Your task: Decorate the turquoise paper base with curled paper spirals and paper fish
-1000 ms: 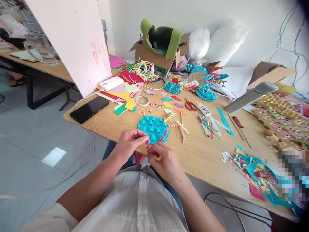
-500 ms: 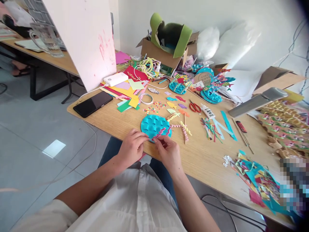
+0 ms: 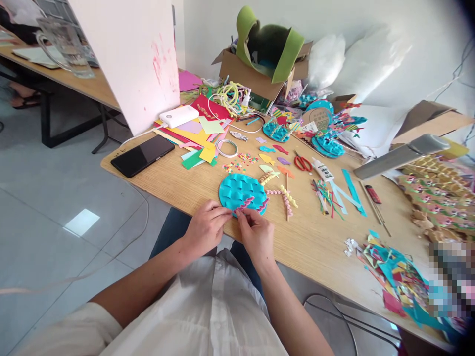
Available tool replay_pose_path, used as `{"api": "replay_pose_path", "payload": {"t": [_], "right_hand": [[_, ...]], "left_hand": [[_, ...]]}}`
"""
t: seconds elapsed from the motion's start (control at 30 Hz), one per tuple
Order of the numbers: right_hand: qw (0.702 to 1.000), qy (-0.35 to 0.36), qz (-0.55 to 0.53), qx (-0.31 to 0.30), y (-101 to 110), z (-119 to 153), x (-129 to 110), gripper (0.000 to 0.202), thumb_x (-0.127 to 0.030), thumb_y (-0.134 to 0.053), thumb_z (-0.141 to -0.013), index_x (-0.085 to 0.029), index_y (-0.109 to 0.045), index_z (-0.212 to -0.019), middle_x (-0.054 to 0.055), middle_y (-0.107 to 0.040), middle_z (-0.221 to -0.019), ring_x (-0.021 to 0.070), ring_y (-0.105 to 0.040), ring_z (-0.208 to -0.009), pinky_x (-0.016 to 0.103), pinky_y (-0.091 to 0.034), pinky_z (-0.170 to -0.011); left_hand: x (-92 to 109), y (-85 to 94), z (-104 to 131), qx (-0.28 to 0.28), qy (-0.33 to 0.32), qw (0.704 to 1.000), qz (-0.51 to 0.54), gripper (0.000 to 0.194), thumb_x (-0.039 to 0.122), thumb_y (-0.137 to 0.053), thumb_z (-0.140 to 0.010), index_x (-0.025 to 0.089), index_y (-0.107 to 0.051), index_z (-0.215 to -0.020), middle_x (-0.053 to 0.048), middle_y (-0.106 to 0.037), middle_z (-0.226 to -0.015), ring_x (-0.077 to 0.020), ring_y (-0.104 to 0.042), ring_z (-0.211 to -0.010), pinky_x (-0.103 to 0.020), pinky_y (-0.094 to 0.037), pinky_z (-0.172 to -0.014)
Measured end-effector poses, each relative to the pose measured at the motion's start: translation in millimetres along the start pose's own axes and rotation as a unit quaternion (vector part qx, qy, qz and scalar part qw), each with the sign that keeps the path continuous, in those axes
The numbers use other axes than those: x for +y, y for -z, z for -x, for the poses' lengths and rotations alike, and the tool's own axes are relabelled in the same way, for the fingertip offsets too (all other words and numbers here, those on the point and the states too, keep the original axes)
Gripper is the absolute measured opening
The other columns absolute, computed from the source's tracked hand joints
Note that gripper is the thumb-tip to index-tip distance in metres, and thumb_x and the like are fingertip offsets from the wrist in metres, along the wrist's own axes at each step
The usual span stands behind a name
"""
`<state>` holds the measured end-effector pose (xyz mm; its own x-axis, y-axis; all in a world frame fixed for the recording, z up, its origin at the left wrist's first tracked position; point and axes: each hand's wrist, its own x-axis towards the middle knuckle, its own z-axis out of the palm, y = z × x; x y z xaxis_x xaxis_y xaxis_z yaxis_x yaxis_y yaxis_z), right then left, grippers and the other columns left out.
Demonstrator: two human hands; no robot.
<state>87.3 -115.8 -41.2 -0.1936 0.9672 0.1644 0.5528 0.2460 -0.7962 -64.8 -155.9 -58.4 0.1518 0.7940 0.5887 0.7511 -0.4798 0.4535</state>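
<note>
A round blue woven paper disc (image 3: 237, 188) lies at the table's near edge. Purple curled paper strips (image 3: 247, 203) rest on its lower right part. My left hand (image 3: 210, 225) has its fingers together at the disc's near rim, gripping it there. From the other side my right hand (image 3: 257, 232) pinches the near end of a purple strip against the disc. Both sets of fingertips almost meet and hide that end. Just right of the disc lie pink and yellow curled strips (image 3: 286, 200) and a thin wooden stick (image 3: 287, 183).
Behind the disc are paper confetti (image 3: 245, 159), fish cutouts (image 3: 266, 158), red scissors (image 3: 303, 162) and a glue bottle (image 3: 323, 170). A phone (image 3: 143, 154) lies left, a grey tumbler (image 3: 403, 157) right. Paper scraps (image 3: 397, 272) cover the near right; a cardboard box (image 3: 256, 76) stands behind.
The view has shifted slightly. Both hands keep nearly the same place at the disc's near edge, with the fingers a little closer together over the purple strip's end.
</note>
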Motion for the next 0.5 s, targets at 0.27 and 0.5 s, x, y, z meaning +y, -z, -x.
{"api": "replay_pose_path", "payload": {"t": [0.27,0.5], "right_hand": [[1.000,0.005,0.010,-0.003,-1.4,0.9,0.3,0.030,-0.040,-0.054,-0.089,-0.018,-0.074,-0.087,0.003,-0.071,-0.069,0.0153,-0.059,-0.056,0.026,-0.042,-0.058],[1.000,0.013,0.012,0.010,-2.7,0.9,1.5,0.026,-0.036,-0.057,-0.088,-0.018,-0.075,-0.085,0.001,-0.070,-0.066,0.0127,-0.057,-0.052,0.023,-0.040,-0.055]], "left_hand": [[-1.0,-1.2,0.9,0.008,-0.001,1.000,0.009,0.030,0.002,-0.047,-0.084,0.013,-0.069,-0.101,-0.009,-0.071,-0.103,-0.0200,-0.055,-0.092,-0.034,-0.053,-0.081],[-0.2,-1.5,1.0,0.015,-0.008,1.000,0.002,0.028,0.001,-0.048,-0.083,0.013,-0.069,-0.097,-0.007,-0.071,-0.100,-0.0202,-0.055,-0.090,-0.035,-0.053,-0.079]]}}
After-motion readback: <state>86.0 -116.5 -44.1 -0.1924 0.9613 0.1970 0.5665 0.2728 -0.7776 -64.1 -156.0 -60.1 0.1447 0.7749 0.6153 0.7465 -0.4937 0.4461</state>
